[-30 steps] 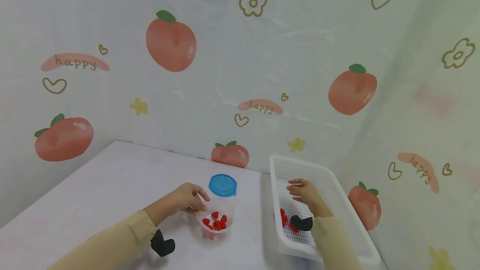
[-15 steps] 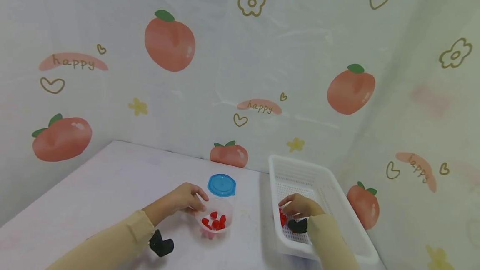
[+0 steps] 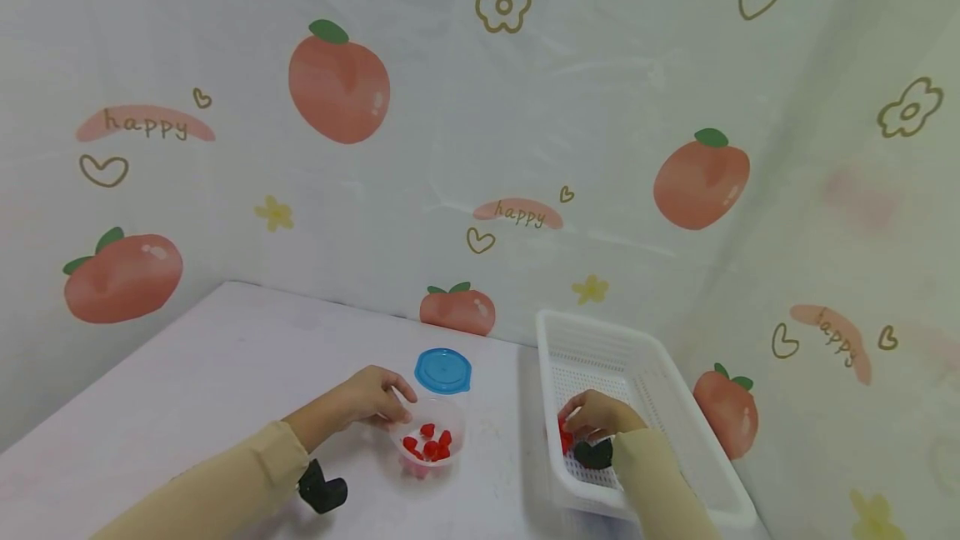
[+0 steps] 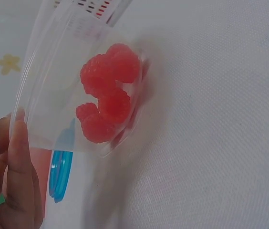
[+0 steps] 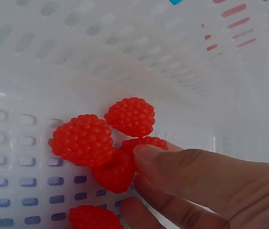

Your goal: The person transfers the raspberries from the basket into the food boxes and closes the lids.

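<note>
My left hand (image 3: 375,395) pinches the rim of a clear plastic container (image 4: 48,95) standing on the table. Several red raspberries (image 4: 114,105) lie in its bottom. Over on the right, my right hand (image 3: 600,413) reaches down inside a white perforated basket (image 3: 547,390). Its thumb and fingers close round a red raspberry (image 5: 150,141) in the right wrist view, the thumb covering part of it. More raspberries (image 5: 83,140) lie against it and beside it, near the basket wall. Part of one raspberry (image 5: 95,218) is cut off by the bottom of that view.
A blue lid (image 3: 443,371) lies on the white table (image 3: 300,332) just behind the container. The basket's raised walls surround the right hand. Black wrist pieces (image 3: 322,487) hang below both sleeves. A wall with printed peaches (image 3: 341,90) rises behind the table.
My right hand has lowered and moved left to the raspberries in the basket, and its fingers have closed on one. The left hand and container have stayed in place.
</note>
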{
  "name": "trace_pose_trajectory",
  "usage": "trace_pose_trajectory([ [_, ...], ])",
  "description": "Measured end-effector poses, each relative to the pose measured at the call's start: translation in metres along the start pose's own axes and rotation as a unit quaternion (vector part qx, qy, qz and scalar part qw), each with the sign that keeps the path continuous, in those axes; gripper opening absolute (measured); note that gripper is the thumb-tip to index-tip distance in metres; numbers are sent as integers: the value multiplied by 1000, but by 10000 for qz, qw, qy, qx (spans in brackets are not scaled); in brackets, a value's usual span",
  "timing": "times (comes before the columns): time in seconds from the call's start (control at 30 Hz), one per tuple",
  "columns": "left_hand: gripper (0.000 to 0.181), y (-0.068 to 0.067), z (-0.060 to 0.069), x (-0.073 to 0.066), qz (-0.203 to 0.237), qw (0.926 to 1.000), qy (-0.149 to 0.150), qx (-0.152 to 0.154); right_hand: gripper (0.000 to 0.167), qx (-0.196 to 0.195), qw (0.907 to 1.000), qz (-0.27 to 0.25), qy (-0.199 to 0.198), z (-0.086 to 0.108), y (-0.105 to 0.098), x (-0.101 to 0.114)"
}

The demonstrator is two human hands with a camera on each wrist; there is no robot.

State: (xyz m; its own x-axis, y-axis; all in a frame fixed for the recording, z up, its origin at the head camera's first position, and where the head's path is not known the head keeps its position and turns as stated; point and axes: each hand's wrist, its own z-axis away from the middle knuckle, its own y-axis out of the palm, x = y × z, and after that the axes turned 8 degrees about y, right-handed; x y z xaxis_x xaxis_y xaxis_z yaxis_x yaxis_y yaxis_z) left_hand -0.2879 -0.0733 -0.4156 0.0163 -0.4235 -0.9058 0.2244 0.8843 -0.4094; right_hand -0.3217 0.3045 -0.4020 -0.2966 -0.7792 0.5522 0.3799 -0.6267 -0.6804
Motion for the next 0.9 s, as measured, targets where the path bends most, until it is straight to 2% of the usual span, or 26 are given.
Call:
trace_pose_trajectory([
  [0.2, 22, 0, 1, 0, 13, 10000, -11, -10, 14, -34, 9996, -141, -232, 0, -2, -3],
  [0.5, 21, 0, 2, -1, 66, 10000, -15, -11, 21, -451, 9926, -727, -864, 1, -13, -1],
  [0.73, 22, 0, 3, -1, 42, 10000, 8, 32, 39, -654, 9743, -1429, -1614, 1, -21, 6],
  [0.9, 22, -1, 1, 0, 35, 10000, 22, 20, 40, -965, 9578, -1816, -2007, 7, -27, 14],
])
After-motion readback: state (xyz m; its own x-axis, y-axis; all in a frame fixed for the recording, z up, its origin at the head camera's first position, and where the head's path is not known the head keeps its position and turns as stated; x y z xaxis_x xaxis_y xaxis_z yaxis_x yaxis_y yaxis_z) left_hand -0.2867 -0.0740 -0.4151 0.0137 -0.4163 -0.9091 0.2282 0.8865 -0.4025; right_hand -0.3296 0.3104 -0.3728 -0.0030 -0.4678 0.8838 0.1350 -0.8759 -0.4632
